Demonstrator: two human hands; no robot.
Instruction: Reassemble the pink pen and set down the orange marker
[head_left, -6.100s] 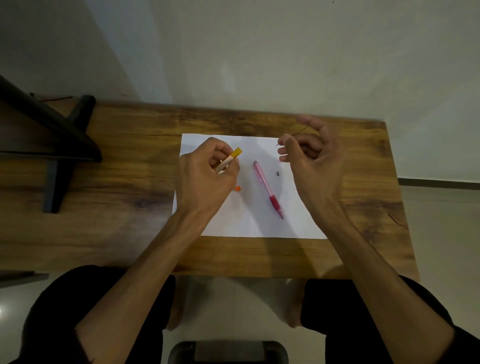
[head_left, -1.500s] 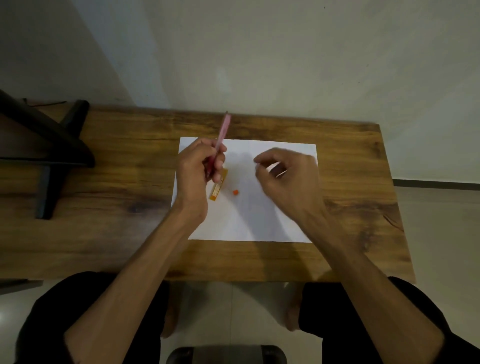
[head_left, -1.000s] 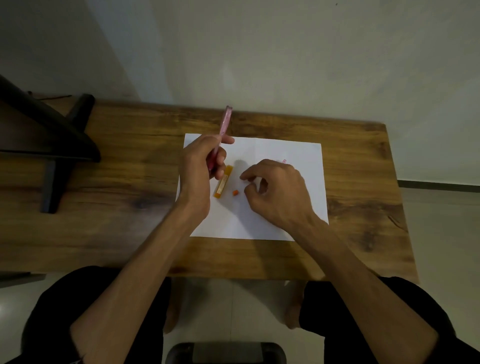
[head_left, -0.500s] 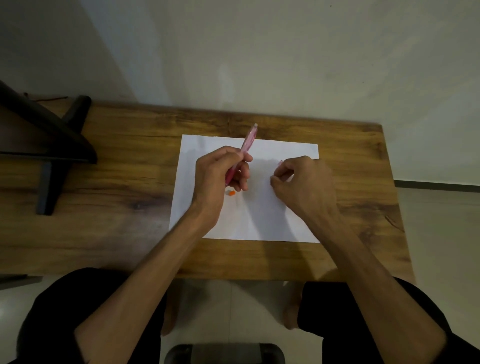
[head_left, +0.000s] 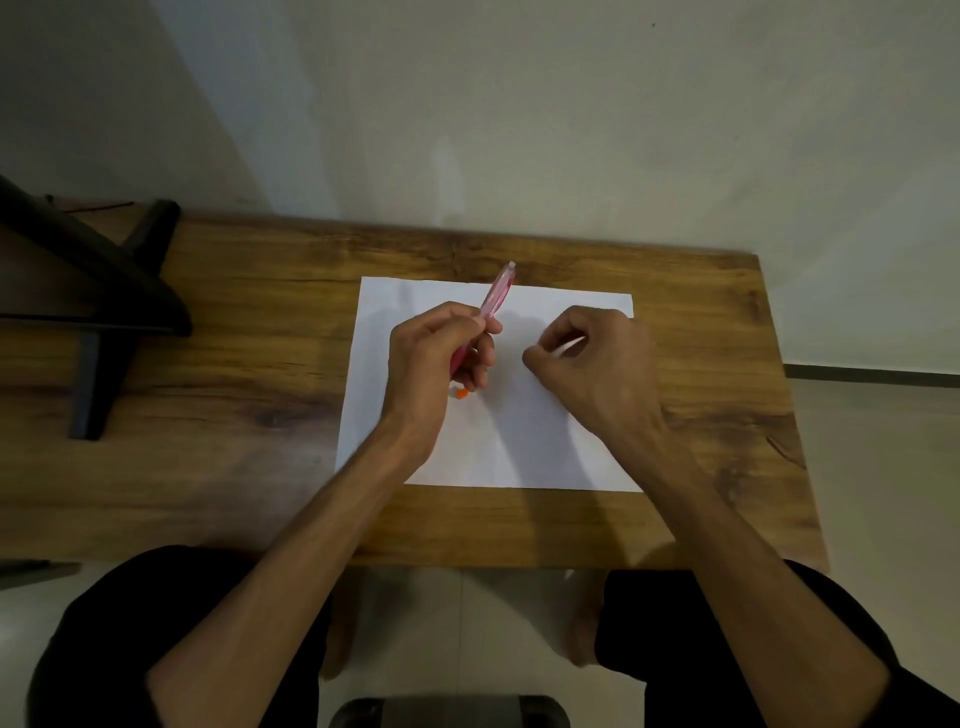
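The left hand (head_left: 431, 358) is gripping the pink mechanical pencil (head_left: 496, 291), fingers curling round its lower barrel, the cap end poking up and away to the far right over the white paper (head_left: 519, 447) on the wooden surface (head_left: 234, 389). The right hand (head_left: 597, 358) is curling just right of it, pinching something tiny, too small to identify. An orange bit (head_left: 461, 394) is peeking out beneath the left hand; the pencil tip is hidden.

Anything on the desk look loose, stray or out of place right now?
One thing: a tiny orange piece lies loose on the white paper, just under the left hand gripping the pink pen. Whether the right hand pinches anything is unclear.
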